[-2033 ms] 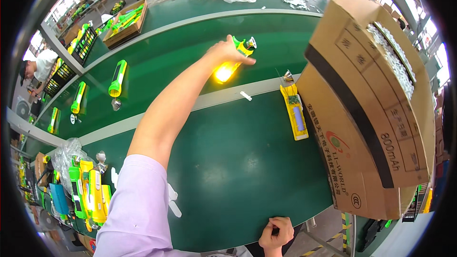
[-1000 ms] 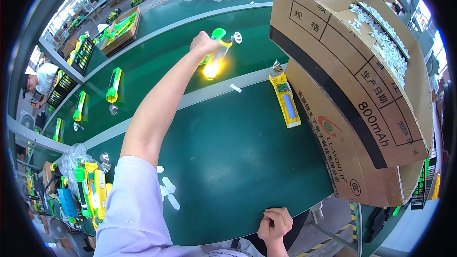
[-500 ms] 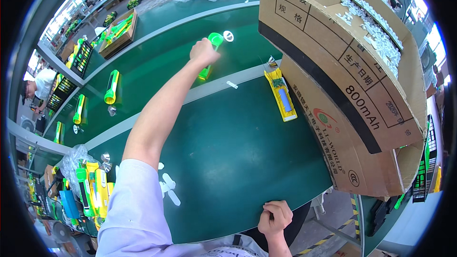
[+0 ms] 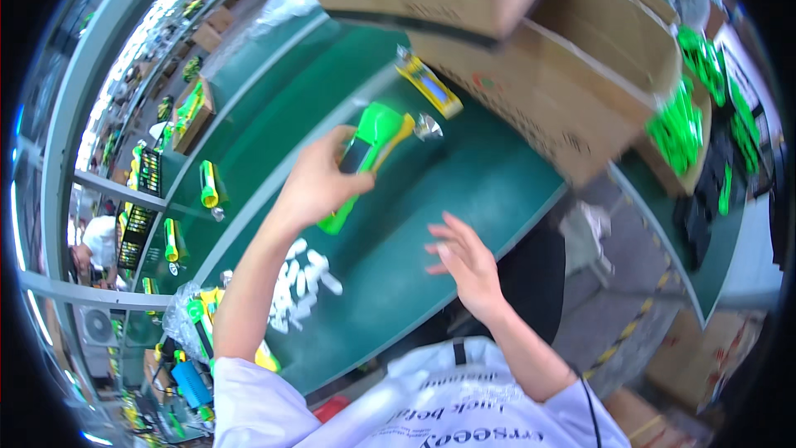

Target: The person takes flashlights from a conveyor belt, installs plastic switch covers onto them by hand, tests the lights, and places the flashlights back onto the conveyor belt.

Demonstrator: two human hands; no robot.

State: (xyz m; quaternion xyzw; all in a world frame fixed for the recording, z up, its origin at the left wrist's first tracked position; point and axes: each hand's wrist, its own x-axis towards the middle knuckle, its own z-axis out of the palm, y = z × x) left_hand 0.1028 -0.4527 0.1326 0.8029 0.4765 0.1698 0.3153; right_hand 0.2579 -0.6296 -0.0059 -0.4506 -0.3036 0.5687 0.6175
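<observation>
My left hand (image 4: 317,181) is closed around a green and yellow flashlight (image 4: 381,127), held tilted above the green worktop (image 4: 398,232). From its head end a shiny reflector cup (image 4: 428,127) hangs out to the right. My right hand (image 4: 466,264) hovers over the near part of the worktop with its fingers apart and nothing in them. Beyond the flashlight lies an open yellow flashlight shell (image 4: 429,85) with a blue cylindrical cell inside. Several small white plastic pieces (image 4: 303,286) lie in a pile beside my left forearm.
Large cardboard boxes (image 4: 531,91) stand at the far right of the worktop. Across a metal rail, flashlights (image 4: 209,184) lie on a green belt. More flashlight parts and a plastic bag (image 4: 178,315) are at the left. Bright green parts (image 4: 681,129) fill a carton on the right.
My left hand has brought the flashlight from the far belt toward me, over the worktop. My right hand has risen from the table edge and uncurled. The whole view has turned right.
</observation>
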